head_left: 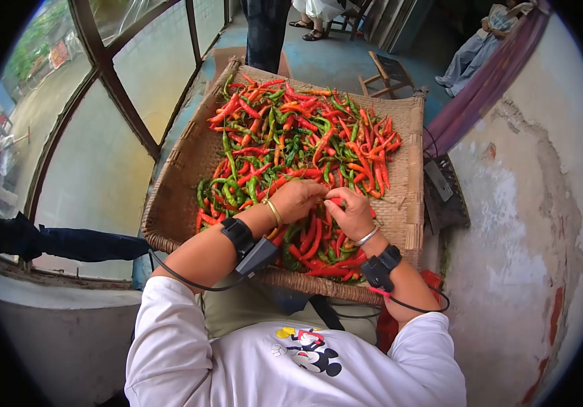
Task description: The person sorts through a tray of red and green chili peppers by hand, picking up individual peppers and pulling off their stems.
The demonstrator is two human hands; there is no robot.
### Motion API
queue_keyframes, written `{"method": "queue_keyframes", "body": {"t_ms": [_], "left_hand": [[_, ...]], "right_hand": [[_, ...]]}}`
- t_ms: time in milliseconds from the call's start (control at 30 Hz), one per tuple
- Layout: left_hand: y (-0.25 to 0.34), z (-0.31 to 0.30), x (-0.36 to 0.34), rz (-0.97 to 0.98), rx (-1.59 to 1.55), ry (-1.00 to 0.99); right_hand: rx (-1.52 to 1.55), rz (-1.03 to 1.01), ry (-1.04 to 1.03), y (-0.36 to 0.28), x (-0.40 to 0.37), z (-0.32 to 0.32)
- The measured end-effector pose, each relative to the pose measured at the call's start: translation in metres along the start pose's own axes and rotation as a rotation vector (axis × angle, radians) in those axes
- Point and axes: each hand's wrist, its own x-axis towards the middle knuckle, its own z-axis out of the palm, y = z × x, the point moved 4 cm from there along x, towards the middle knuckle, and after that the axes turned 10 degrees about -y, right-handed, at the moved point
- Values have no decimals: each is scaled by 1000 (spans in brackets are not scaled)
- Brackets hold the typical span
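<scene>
A shallow woven basket (179,169) carries a wide spread of red and green chili peppers (298,129), some orange. Over the near half of the pile, my left hand (298,199) and my right hand (352,214) meet, fingertips almost touching. Both hands are closed in a pinch. Whatever lies between the fingertips is too small and covered to make out. Chili peppers lie directly beneath and around both hands, with a loose heap (325,247) between my wrists and the basket's near rim.
The basket's near side is at my lap. A folded dark umbrella (88,244) lies at the left by the window frame (105,68). Beyond the basket are a person's dark-trousered legs (264,34), a small folding stool (388,74) and seated people. A peeling wall (515,224) stands right.
</scene>
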Motion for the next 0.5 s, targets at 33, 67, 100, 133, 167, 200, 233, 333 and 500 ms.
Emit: {"method": "queue_keyframes", "body": {"t_ms": [33,67,100,133,167,200,233,333,500], "left_hand": [[-1,4,-1,-171,-154,-155],[1,8,-2,-287,-328,-205],[2,13,-4,-400,-500,-255],[-2,21,-5,-384,-592,-248],[-4,24,-6,-429,-563,-301],[-3,24,-6,-469,-564,-299],[-2,24,-7,-511,-566,-297],[-3,22,-8,-548,-542,-301],[-1,25,-9,-557,-677,-376]], "right_hand": [[-4,-7,4,3,-2,-2],[336,244,-22,15,-7,-1],[676,491,-47,23,-13,3],[817,541,3,28,-15,6],[814,533,9,28,-14,6],[934,564,15,29,-15,7],[1055,596,21,29,-16,8],[1193,685,12,34,-22,12],[1522,850,-133,45,-29,19]]}}
